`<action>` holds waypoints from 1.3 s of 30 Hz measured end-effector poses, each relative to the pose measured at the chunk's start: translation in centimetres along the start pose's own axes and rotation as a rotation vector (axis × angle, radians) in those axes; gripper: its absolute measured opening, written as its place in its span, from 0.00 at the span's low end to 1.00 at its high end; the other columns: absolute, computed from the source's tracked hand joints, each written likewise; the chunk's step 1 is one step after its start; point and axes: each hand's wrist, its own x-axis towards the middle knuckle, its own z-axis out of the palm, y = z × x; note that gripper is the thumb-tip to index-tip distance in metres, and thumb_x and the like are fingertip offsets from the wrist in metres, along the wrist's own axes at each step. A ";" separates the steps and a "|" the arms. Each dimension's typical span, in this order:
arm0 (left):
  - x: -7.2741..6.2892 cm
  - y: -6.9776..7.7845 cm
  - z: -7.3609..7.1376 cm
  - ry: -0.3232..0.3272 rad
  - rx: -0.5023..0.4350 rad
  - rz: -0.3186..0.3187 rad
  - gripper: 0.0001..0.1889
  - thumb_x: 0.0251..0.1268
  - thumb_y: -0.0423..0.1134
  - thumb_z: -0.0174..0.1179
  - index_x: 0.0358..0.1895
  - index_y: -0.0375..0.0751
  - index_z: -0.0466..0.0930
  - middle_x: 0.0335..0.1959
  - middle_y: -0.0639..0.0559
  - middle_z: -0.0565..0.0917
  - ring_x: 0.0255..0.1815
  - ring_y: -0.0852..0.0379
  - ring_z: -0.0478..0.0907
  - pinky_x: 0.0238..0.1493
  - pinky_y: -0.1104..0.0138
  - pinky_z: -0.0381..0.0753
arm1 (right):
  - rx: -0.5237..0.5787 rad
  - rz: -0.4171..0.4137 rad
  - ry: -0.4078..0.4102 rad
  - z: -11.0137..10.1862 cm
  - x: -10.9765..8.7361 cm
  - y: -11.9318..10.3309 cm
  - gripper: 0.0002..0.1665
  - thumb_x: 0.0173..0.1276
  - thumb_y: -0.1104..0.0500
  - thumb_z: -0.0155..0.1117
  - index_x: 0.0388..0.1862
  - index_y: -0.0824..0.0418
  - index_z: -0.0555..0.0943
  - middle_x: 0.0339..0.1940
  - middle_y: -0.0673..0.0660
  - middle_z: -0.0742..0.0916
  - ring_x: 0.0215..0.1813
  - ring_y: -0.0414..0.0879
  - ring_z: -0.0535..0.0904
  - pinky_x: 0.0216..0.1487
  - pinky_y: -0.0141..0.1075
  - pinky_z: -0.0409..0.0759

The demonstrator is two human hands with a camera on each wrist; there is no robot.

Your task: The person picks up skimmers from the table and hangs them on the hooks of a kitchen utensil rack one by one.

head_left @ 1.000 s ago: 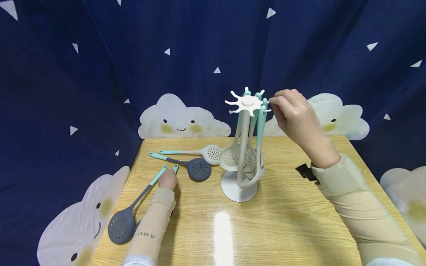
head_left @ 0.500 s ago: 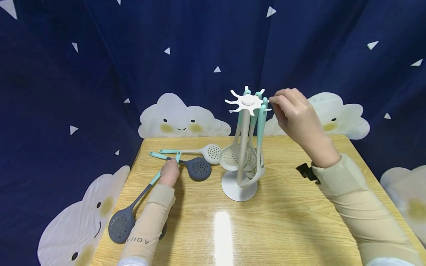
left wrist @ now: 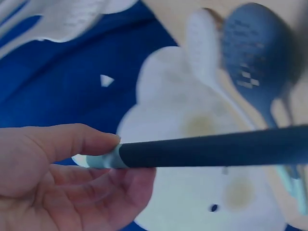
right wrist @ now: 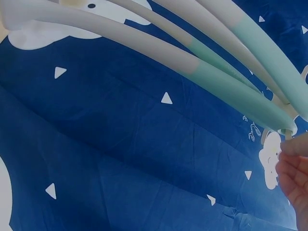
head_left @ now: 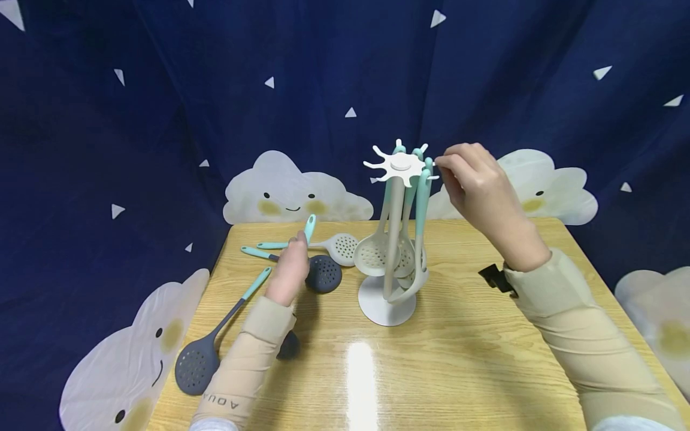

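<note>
Left wrist view, left hand: the left hand (left wrist: pixel 62 187) holds its thumb above and its fingers below, closed on the teal handle of a dark utensil (left wrist: pixel 207 148); the shaft goes out straight from the fingertips.
Held utensil: in the head view, the handle end with its hole stands beyond the left fingers; the dark head shows partly beside the wrist, and its full shape is hidden.
Right hand: the right hand (head_left: pixel 480 185) pinches, between thumb and forefinger, the tip of one arm of the white rack (head_left: pixel 401 163).
Beside the right fingers: utensils with teal handles (right wrist: pixel 240 98) hang from the rack, one handle end very near to the pinch.
Beside the left fingers: a dark skimmer (head_left: pixel 323 275) lies just to their right, and a white skimmer (head_left: pixel 345 248) behind it.
Farther from the left fingers: a larger dark skimmer (head_left: pixel 197 366) lies to their left, towards the person.
Around all fingers: the wooden table (head_left: pixel 458 371) below, the blue curtain (head_left: pixel 323 54) behind.
</note>
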 end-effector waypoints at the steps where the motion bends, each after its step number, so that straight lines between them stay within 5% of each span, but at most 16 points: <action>1: -0.1 0.4 -0.3 0.022 -0.003 0.023 0.16 0.54 0.20 0.53 0.48 0.23 0.66 0.33 0.30 0.76 0.30 0.37 0.79 0.28 0.54 0.80 | 0.000 0.000 0.001 0.0 0.0 0.0 0.09 0.55 0.80 0.56 0.33 0.73 0.76 0.32 0.65 0.79 0.33 0.59 0.71 0.35 0.45 0.71; 10: -1.3 3.9 -2.7 0.169 -0.102 0.146 0.27 0.53 0.22 0.57 0.59 0.27 0.62 0.40 0.32 0.77 0.40 0.37 0.78 0.38 0.54 0.80 | -0.004 0.002 0.001 0.0 0.0 0.0 0.09 0.55 0.80 0.56 0.33 0.73 0.77 0.32 0.65 0.79 0.34 0.59 0.71 0.35 0.45 0.72; 25: -4.5 8.9 -6.3 0.434 -0.228 0.415 0.25 0.53 0.25 0.55 0.57 0.28 0.64 0.36 0.39 0.75 0.32 0.44 0.76 0.36 0.54 0.80 | -0.015 0.016 -0.021 -0.1 0.0 -0.1 0.08 0.55 0.79 0.56 0.34 0.73 0.77 0.32 0.65 0.79 0.34 0.58 0.71 0.35 0.45 0.72; 39: -5.3 12.6 -6.9 0.502 -0.249 0.596 0.21 0.52 0.25 0.54 0.53 0.30 0.66 0.32 0.43 0.75 0.30 0.50 0.74 0.35 0.60 0.78 | -0.012 0.014 -0.017 -0.1 0.0 -0.2 0.09 0.54 0.80 0.56 0.33 0.73 0.76 0.32 0.65 0.79 0.34 0.58 0.71 0.36 0.45 0.72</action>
